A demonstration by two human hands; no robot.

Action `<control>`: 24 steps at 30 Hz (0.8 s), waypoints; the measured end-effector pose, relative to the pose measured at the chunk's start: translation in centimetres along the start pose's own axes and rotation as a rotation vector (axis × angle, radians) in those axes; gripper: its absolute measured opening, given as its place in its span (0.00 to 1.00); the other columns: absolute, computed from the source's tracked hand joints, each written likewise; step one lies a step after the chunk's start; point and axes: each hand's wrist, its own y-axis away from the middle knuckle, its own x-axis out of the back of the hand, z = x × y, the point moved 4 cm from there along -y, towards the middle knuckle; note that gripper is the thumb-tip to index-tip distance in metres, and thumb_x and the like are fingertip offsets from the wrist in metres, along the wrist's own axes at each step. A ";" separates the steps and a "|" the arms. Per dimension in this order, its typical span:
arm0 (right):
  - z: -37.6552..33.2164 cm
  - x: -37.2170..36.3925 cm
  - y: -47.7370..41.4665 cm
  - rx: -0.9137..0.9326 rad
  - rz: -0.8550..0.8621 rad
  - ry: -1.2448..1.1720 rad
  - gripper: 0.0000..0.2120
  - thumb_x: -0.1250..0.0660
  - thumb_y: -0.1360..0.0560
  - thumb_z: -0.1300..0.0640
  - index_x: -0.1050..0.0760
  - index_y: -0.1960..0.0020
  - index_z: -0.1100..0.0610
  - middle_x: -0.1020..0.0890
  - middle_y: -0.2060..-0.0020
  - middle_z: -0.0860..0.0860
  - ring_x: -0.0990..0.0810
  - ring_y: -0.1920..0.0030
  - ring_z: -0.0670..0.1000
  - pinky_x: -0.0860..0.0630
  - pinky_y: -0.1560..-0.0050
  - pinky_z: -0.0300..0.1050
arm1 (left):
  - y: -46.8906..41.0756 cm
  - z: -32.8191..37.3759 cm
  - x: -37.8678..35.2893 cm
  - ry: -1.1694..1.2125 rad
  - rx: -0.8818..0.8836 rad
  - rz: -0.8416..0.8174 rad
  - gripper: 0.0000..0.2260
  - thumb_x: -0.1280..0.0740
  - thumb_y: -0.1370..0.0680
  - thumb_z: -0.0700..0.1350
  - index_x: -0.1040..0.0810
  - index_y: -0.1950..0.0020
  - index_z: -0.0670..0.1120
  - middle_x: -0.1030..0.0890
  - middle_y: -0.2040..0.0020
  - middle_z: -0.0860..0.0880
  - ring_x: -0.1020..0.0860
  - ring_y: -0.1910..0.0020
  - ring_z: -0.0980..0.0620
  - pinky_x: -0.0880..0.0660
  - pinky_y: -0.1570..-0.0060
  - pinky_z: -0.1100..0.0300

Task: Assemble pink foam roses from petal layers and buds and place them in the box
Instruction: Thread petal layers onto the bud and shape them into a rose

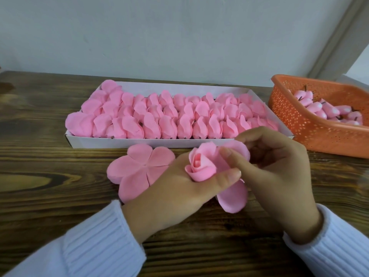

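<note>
One camera only, so my list starts with what it fails to show me, largest item first.

- Counter (50, 116): dark wood grain, cut off at the left, right and near edges.
- Box (119, 141): white, long and shallow, set across the back of the counter. It is packed with rows of finished roses (169, 116); I cannot count them, as they overlap. Its near right corner is hidden behind fingers.
- Basket (311, 132): orange, perforated, right of the box and just beside it. The frame edge cuts off its right end. The pink buds (319, 108) inside are partly screened by the near wall.
- Flat petal layer (137, 168): pink, lying on the counter just in front of the box. Its near right lobes are covered by the left hand.
- Left hand (175, 192): white ribbed sleeve, palm up over the counter in front of the box. Its thumb is pressed against the half-built rose (201, 168), which it holds; the fingers underneath are out of my sight.
- Right hand (279, 168): fingers curled round the outer petals of the same rose, one fingertip touching the top petal.
- Half-built rose: between both hands, just right of the flat petal layer and near the box's front wall. One loose petal (233, 196) hangs down between the hands. Its base is hidden.
</note>
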 end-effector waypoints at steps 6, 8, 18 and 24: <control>-0.7 -0.3 0.1 0.054 -0.056 -0.091 0.06 0.26 0.31 0.55 0.22 0.58 0.54 0.18 0.65 0.48 0.20 0.69 0.45 0.26 0.67 0.30 | 0.0 0.5 -0.2 -0.035 0.001 -0.033 0.06 0.34 0.33 0.56 0.21 0.59 0.66 0.19 0.64 0.66 0.21 0.60 0.70 0.29 0.62 0.78; -0.7 -0.2 0.1 0.080 -0.066 -0.094 0.06 0.26 0.29 0.56 0.22 0.57 0.56 0.18 0.64 0.49 0.19 0.67 0.46 0.25 0.65 0.31 | 0.1 0.8 -0.2 -0.021 -0.016 -0.044 0.08 0.34 0.33 0.55 0.21 0.61 0.70 0.19 0.65 0.68 0.22 0.60 0.72 0.30 0.62 0.79; -0.3 -0.3 0.0 0.091 -0.078 -0.220 0.03 0.34 0.27 0.60 0.24 0.53 0.58 0.19 0.61 0.49 0.20 0.61 0.43 0.25 0.58 0.35 | -0.2 -0.2 0.9 -0.076 -0.047 0.129 0.17 0.36 0.29 0.64 0.20 0.55 0.53 0.18 0.66 0.46 0.18 0.61 0.47 0.20 0.58 0.57; 0.8 -1.2 0.0 -0.099 -0.213 -0.364 0.14 0.34 0.30 0.56 0.29 0.46 0.57 0.25 0.58 0.49 0.25 0.56 0.47 0.29 0.53 0.41 | -0.3 -1.0 1.4 0.121 0.008 0.250 0.15 0.33 0.34 0.64 0.17 0.58 0.56 0.15 0.56 0.47 0.17 0.50 0.46 0.23 0.45 0.40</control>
